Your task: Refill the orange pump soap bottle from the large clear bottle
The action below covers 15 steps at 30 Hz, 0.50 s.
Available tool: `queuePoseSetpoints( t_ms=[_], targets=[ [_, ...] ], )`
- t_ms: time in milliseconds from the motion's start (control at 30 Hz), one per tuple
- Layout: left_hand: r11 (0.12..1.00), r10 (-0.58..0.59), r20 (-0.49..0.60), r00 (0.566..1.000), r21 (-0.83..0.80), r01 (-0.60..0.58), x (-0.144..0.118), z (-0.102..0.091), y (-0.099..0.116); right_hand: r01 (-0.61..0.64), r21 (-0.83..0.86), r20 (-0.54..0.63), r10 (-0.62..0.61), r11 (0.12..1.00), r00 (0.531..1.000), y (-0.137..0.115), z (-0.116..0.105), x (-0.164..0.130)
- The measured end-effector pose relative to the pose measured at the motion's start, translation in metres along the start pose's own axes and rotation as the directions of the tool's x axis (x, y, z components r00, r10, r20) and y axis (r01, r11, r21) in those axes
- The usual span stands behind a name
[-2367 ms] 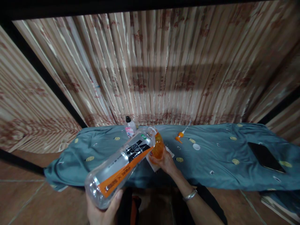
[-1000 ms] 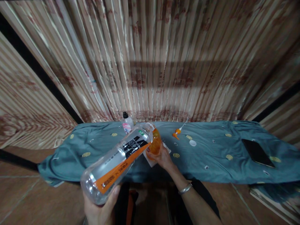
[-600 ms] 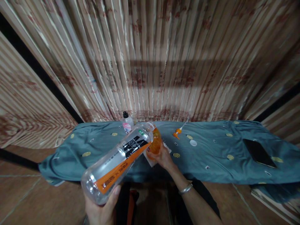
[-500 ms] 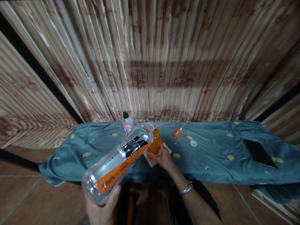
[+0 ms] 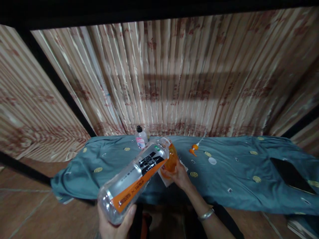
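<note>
My left hand (image 5: 114, 223) grips the base of a large clear plastic bottle (image 5: 134, 181) with a black, white and orange label. The bottle is tilted, its open neck resting over the mouth of a small orange bottle (image 5: 171, 160). My right hand (image 5: 178, 175), a silver bangle on its wrist, holds that orange bottle upright on a white paper (image 5: 164, 178) on the teal cloth (image 5: 229, 172). An orange pump head (image 5: 193, 150) with its tube and a white cap (image 5: 212, 161) lie on the cloth right of the bottles.
A small clear bottle with a black cap and pink label (image 5: 141, 138) stands at the back of the cloth. A dark flat tablet (image 5: 290, 171) lies at the far right. Pleated patterned curtains (image 5: 174, 76) hang behind. Brown floor tiles (image 5: 30, 205) lie on the left.
Both hands keep the same hold, the big bottle still tipped into the orange one. The view has dropped and shifted slightly, so everything sits a little lower and further right.
</note>
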<state>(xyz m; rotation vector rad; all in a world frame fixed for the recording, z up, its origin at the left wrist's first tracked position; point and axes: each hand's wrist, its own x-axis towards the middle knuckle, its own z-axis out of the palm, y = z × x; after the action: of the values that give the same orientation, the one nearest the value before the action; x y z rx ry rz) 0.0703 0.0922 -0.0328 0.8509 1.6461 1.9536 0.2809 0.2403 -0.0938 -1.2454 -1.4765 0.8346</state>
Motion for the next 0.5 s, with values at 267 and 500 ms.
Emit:
queuePoseSetpoints(
  t_ms=[267, 500],
  targets=[
    [0.998, -0.045, -0.012, 0.999, 0.039, 0.046, -0.0017, 0.0021, 0.0099, -0.042, -0.005, 0.008, 0.042, 0.999, 0.999, -0.0034, -0.0035, 0.0004],
    [0.997, -0.067, -0.006, 0.998, 0.026, 0.067, -0.0030, 0.0023, 0.0106, -0.038, -0.082, -0.040, 0.034, 0.996, 0.999, -0.0044, -0.0032, 0.0022]
  ],
)
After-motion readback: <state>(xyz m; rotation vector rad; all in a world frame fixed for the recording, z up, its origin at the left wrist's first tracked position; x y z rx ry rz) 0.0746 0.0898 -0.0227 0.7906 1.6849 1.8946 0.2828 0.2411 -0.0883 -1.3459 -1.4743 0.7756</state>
